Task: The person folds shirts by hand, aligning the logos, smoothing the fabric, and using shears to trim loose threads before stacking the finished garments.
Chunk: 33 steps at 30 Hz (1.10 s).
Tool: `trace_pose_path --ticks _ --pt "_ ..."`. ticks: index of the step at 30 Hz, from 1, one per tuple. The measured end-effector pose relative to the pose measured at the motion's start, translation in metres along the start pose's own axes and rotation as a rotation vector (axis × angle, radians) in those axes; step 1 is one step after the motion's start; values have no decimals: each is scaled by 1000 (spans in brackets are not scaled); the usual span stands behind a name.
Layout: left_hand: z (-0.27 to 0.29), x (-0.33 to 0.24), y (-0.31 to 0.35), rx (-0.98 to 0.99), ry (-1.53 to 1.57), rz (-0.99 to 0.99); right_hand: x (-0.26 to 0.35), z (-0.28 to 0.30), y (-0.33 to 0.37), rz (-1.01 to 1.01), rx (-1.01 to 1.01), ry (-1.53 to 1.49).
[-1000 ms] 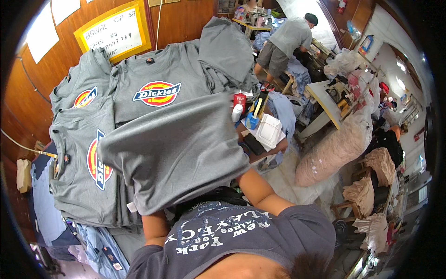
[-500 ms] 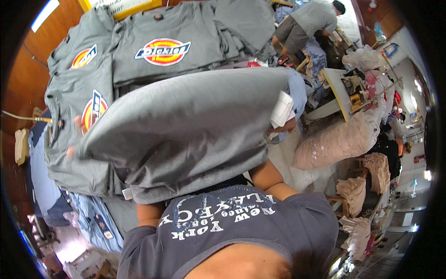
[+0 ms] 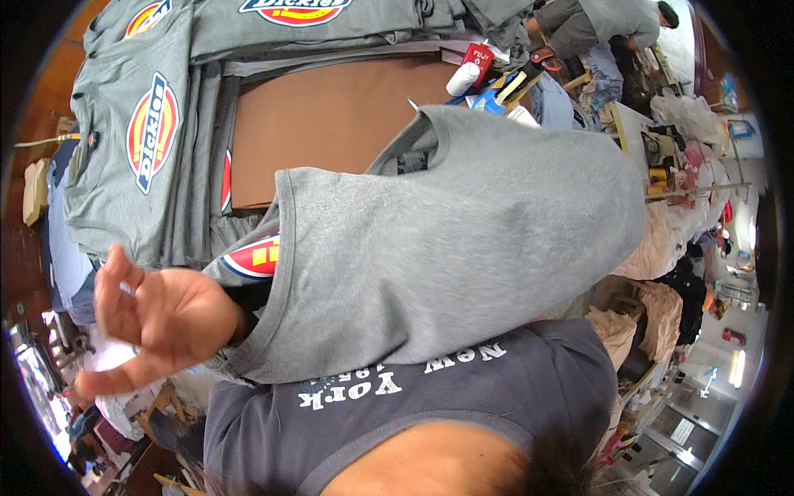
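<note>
A loose grey shirt [image 3: 455,231] hangs bunched across both my forearms in front of my chest. My left hand [image 3: 165,322] comes out through a wide opening at its left end, palm up, with the fingers apart and the thumb stretched out. Nothing shows in that hand. Part of a red, yellow and blue print [image 3: 255,256] shows on the cloth just above the wrist. My right hand is hidden by the shirt. Beyond the shirt lies a flat brown board [image 3: 331,124].
Grey printed shirts [image 3: 124,157] lie stacked along the left and far sides. By the board are a red box [image 3: 477,58], a white bottle [image 3: 462,79], and a blue-handled tool [image 3: 494,97]. Another person [image 3: 616,25] bends over at the far right.
The shirt has swung to the right and turned, uncovering the brown board. My left hand has come out through the shirt's opening; my right hand has gone out of sight.
</note>
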<state>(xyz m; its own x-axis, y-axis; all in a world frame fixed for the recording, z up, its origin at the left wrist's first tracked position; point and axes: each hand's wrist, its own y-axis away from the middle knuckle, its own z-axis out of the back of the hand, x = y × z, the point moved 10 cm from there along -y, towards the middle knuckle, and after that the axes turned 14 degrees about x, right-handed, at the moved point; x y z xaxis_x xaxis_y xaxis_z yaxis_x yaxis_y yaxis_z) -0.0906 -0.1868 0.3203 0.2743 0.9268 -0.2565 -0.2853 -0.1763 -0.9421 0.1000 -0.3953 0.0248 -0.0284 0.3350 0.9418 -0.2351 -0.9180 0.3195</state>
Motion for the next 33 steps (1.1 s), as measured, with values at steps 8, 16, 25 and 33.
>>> trace_pose_path --ticks 8,16,25,33 --pt "-168 -2 158 1475 -501 -409 26 -47 0 31 164 276" --pt "-173 57 359 1333 1281 1256 -41 -64 -30 -180 359 271" --pt "-123 62 316 896 1453 1576 36 -34 -20 148 -43 -536" --pt "-84 92 263 440 1371 1731 51 -34 -32 459 121 -985"
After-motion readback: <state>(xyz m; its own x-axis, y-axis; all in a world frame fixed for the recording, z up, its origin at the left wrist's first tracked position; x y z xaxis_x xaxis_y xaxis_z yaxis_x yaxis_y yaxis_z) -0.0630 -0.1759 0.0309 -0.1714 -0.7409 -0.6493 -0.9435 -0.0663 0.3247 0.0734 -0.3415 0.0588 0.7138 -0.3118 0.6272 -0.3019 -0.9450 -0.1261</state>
